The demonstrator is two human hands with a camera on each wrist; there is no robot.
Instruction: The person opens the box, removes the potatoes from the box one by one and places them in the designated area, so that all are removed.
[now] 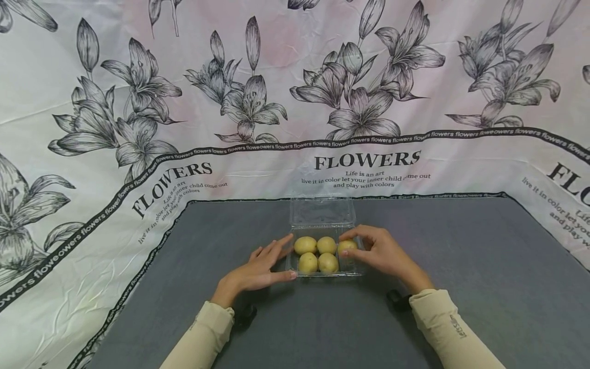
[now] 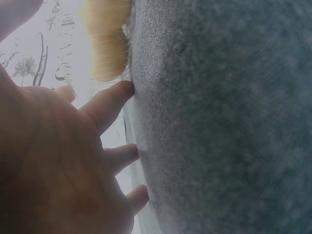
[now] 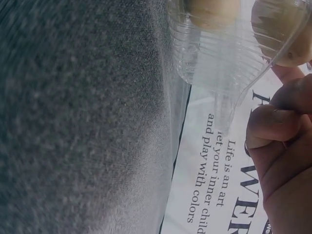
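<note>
A clear plastic box (image 1: 322,275) stands on the table with its hinged lid (image 1: 321,211) raised at the back. Several round, lemon-like yellow fruits (image 1: 308,263) sit in two rows inside it. At the back right of the box, my right hand (image 1: 380,252) pinches another yellow fruit (image 1: 346,247) between thumb and fingers; in the right wrist view this fruit (image 3: 280,34) is above the box's clear wall. My left hand (image 1: 258,269) is spread beside the box's left side, thumb by the front corner. In the left wrist view its fingers (image 2: 109,105) reach the table by the box.
Grey cloth covers the table (image 1: 184,292). Behind and at both sides hangs a white flower-printed curtain (image 1: 276,169), its lower edge meeting the table just behind the box lid. A dark strap-like item (image 1: 397,300) shows beneath the right wrist.
</note>
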